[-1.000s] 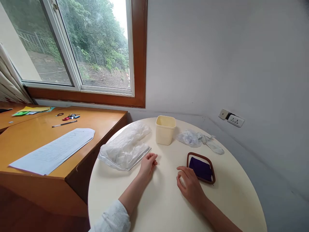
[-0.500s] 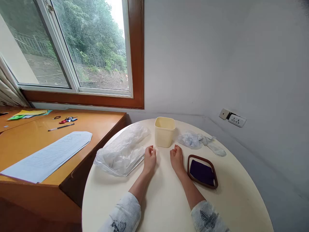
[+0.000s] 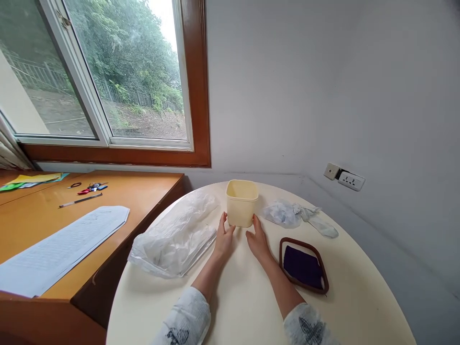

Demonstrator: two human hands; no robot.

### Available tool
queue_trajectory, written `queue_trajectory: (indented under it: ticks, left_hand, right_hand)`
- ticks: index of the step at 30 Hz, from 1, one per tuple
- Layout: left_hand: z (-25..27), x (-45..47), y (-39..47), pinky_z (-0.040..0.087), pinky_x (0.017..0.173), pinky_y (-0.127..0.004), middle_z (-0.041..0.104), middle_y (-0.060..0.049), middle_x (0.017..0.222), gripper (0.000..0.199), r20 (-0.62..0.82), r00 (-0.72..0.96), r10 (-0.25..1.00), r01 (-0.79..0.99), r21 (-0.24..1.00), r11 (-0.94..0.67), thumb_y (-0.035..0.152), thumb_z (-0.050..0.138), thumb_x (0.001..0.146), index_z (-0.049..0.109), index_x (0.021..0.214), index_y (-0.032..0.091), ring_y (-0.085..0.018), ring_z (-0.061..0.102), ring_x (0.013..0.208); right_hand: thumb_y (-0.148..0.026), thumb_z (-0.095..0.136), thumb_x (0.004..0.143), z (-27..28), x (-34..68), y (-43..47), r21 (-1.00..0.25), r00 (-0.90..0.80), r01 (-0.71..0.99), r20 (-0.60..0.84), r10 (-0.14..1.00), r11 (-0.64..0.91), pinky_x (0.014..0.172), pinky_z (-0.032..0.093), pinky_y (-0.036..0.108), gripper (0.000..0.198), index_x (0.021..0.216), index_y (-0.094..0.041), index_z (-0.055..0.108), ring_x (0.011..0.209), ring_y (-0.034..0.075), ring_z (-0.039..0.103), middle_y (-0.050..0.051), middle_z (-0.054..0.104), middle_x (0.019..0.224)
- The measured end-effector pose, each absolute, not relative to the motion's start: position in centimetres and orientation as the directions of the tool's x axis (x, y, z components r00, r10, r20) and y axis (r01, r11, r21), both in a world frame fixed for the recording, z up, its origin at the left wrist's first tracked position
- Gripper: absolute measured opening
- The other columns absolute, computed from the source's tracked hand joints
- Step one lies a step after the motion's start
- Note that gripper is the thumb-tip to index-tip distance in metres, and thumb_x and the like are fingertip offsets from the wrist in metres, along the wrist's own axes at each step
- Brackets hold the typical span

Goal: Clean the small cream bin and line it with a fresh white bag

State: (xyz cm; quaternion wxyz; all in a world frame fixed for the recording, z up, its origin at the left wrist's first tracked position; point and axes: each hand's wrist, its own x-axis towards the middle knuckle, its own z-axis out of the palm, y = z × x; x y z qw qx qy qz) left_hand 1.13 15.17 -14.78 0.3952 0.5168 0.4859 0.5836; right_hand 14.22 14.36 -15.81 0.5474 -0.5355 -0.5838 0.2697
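A pale yellow plastic bin [image 3: 241, 208] stands upright on the round cream table [image 3: 244, 292]. My left hand [image 3: 224, 239] is at its lower left corner, thumb apart from the fingers. My right hand [image 3: 258, 239] mirrors it at the lower right corner, likewise open. Fingertips are very near the bin's sides; whether they touch it I cannot tell. Left of my left hand lies a crumpled clear plastic bag [image 3: 176, 235]. To the right of my right forearm is a brown-rimmed frame [image 3: 323, 273] with dark purple cloth [image 3: 303, 266] inside it.
Behind the frame lie a small clear bag with whitish contents [image 3: 283, 213] and a limp pale translucent piece [image 3: 321, 225]. On the wooden desk [image 3: 143, 191] at left are papers [image 3: 68, 249], a pen [image 3: 81, 200] and keys [image 3: 94, 188]. A wall socket [image 3: 351, 180] is at right.
Both hands have opened from loosely curled fists and moved in to the two sides of the bin's base. The view has shifted slightly; the bin still stands on the table.
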Motion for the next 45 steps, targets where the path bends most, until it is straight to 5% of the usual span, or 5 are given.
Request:
queue_trajectory:
  ticks: [7,30,37,45]
  left_hand:
    - [-14.8,1.4,14.2,0.038,0.096,-0.042,0.042,-0.014,0.125,0.057,0.283,-0.179,0.942,0.128,0.956,-0.263,0.026,0.052,0.076,0.037,0.130,0.019,-0.025,0.044,0.117]
    - [-13.5,1.5,8.3,0.036,0.097,-0.037,0.055,-0.005,0.110,0.029,0.352,-0.178,0.919,0.102,0.935,-0.338,0.014,0.046,0.075,0.044,0.102,0.024,-0.017,0.050,0.109]
    - [-12.9,1.2,7.3,0.043,0.090,-0.042,0.061,-0.005,0.105,0.007,0.341,-0.160,0.926,0.161,0.935,-0.316,0.017,0.047,0.075,0.052,0.078,0.022,-0.023,0.053,0.106]
    - [-12.4,1.2,6.8,0.039,0.096,-0.042,0.060,-0.008,0.109,0.014,0.376,-0.181,0.909,0.341,0.891,-0.301,0.015,0.044,0.076,0.052,0.085,0.021,-0.023,0.047,0.117]
  right_hand:
    - [-0.011,0.044,0.064,-15.8,14.2,13.7,-0.909,0.202,0.308,0.353,0.914,0.283,0.097,0.037,0.035,0.069,0.131,-0.019,0.034,0.116,0.020,0.047,0.009,0.050,0.127]
    - [-0.012,0.045,0.066,-15.2,14.3,8.2,-0.956,0.270,0.188,0.272,0.924,0.227,0.091,0.042,0.036,0.045,0.110,-0.023,0.040,0.110,0.019,0.051,0.009,0.052,0.118]
    - [-0.013,0.044,0.064,-15.6,14.6,7.2,-0.953,0.263,0.206,0.272,0.926,0.221,0.095,0.040,0.039,0.039,0.103,-0.023,0.041,0.110,0.019,0.051,0.008,0.054,0.115]
    - [-0.015,0.044,0.065,-14.9,14.5,6.6,-0.950,0.303,0.255,0.255,0.918,0.179,0.091,0.044,0.039,0.035,0.099,-0.021,0.044,0.100,0.020,0.055,0.009,0.053,0.111]
